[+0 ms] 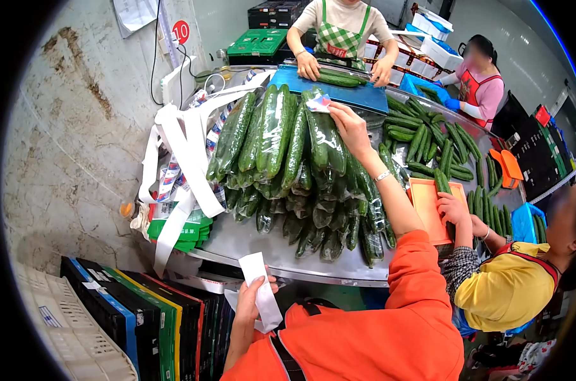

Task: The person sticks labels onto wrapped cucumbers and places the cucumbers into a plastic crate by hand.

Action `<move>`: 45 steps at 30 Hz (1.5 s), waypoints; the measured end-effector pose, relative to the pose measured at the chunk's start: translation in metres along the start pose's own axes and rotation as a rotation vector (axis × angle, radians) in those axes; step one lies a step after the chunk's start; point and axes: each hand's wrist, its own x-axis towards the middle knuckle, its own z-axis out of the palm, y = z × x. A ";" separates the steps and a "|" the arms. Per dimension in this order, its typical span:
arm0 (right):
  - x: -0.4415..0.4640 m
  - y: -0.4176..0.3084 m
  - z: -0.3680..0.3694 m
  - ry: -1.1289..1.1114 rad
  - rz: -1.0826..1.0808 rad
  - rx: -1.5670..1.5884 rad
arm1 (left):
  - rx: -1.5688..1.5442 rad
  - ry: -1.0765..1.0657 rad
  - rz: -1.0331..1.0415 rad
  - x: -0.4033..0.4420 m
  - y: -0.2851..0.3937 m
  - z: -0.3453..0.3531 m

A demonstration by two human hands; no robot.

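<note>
My left hand (pixel 255 301) is closed around a white label strip (pixel 255 270), low in front of the table edge. With closed fingers, my right hand (pixel 350 127) grips the edge of a small white, red and blue label (pixel 317 103). That label lies against the top end of a plastic-bagged cucumber pack (pixel 323 136). More bagged cucumbers (pixel 275 130) are piled in layers beneath and beside it. Whether the label sticks to the bag, I cannot tell.
Long white paper strips (pixel 189 159) trail over the metal table (pixel 237 244) at left. Opposite, a person handles cucumbers on a blue tray (pixel 357 95). At right, another holds a cucumber over an orange tray (pixel 427 209). Loose cucumbers (pixel 421 136) lie beyond. Folded crates (pixel 154 311) stand lower left.
</note>
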 end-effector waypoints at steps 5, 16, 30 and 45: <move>-0.003 0.001 -0.004 -0.084 0.029 0.015 | -0.011 -0.012 0.022 0.000 0.000 0.001; 0.020 -0.028 -0.018 -0.357 0.100 -0.195 | -0.060 0.034 0.059 -0.005 0.000 0.000; 0.037 0.027 0.043 -0.783 0.708 0.110 | -0.339 0.183 0.115 -0.038 -0.034 -0.011; 0.020 -0.302 0.004 -0.117 -0.153 0.539 | -0.387 0.215 0.485 -0.153 -0.098 -0.093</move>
